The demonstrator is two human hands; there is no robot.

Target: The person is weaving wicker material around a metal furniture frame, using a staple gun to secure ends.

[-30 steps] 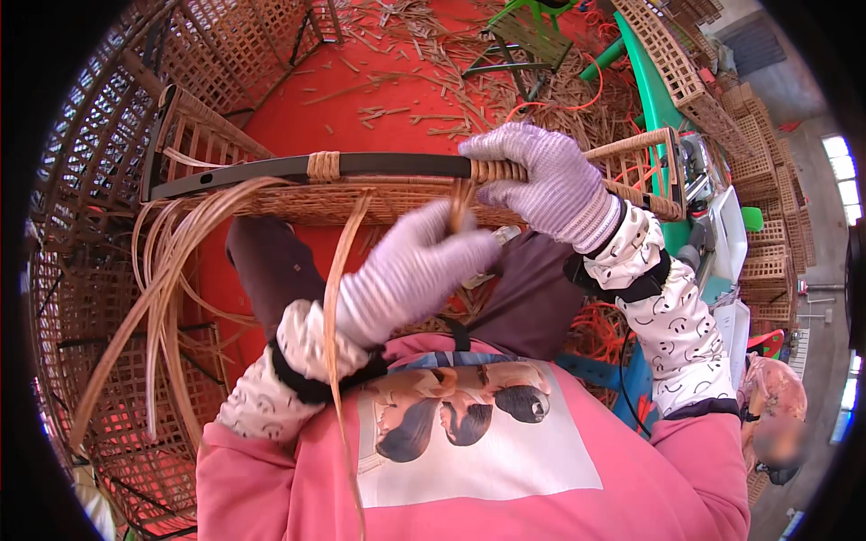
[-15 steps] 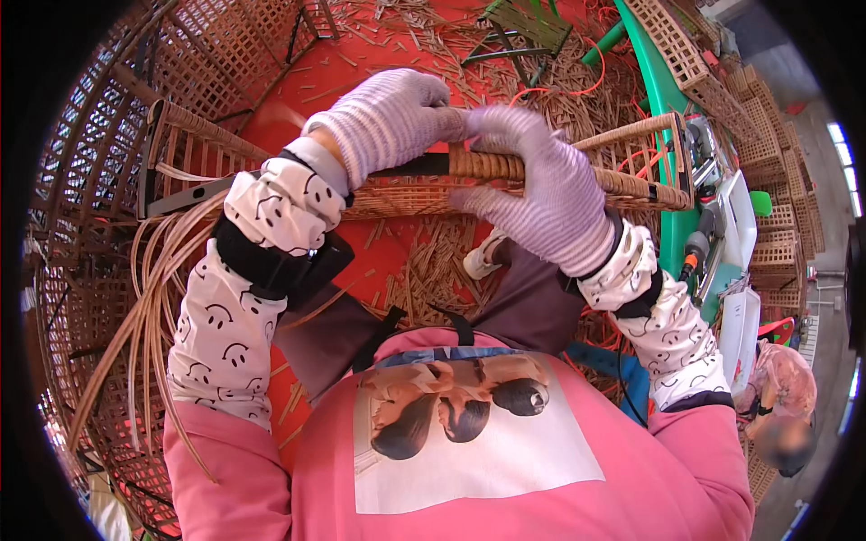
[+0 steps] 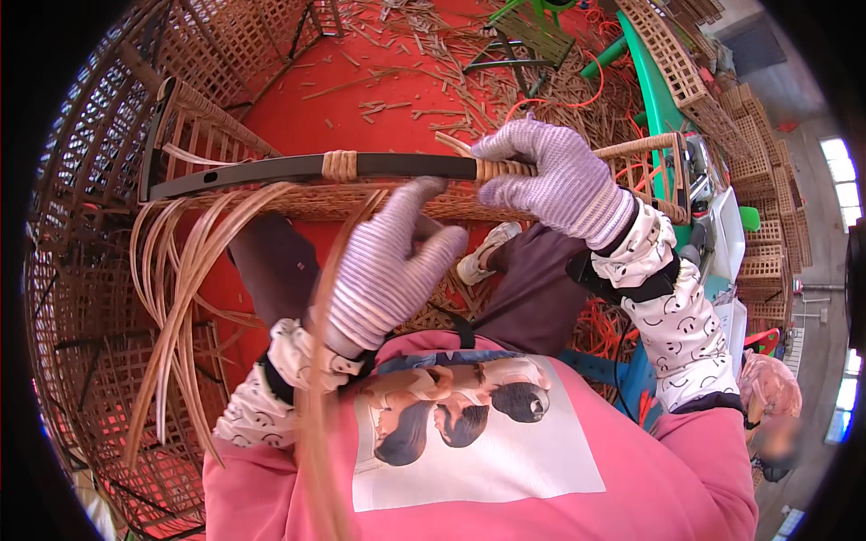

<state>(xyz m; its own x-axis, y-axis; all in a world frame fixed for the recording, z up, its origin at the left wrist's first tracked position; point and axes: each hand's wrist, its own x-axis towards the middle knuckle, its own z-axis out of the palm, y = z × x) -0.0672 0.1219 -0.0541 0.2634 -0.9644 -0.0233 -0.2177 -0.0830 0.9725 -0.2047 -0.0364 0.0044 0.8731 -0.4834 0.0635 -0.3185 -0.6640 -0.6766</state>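
The dark bar (image 3: pixel 408 166) lies mid-scene, cane winding (image 3: pixel 492 169) on its right part and one band farther left, the rest seemingly bare: winding looks part done. The right hand (image 3: pixel 552 176) clasps the wound part; the left hand (image 3: pixel 390 261) is on the near side, its hold unclear. Loose strips (image 3: pixel 203 272) hang at left; red floor (image 3: pixel 302 113) gives room beyond.

Red floor (image 3: pixel 320 131) was strewn with cane scraps (image 3: pixel 573 108) beyond the right hand (image 3: pixel 564 176); stool (image 3: pixel 539 45) stood on it, farther out.
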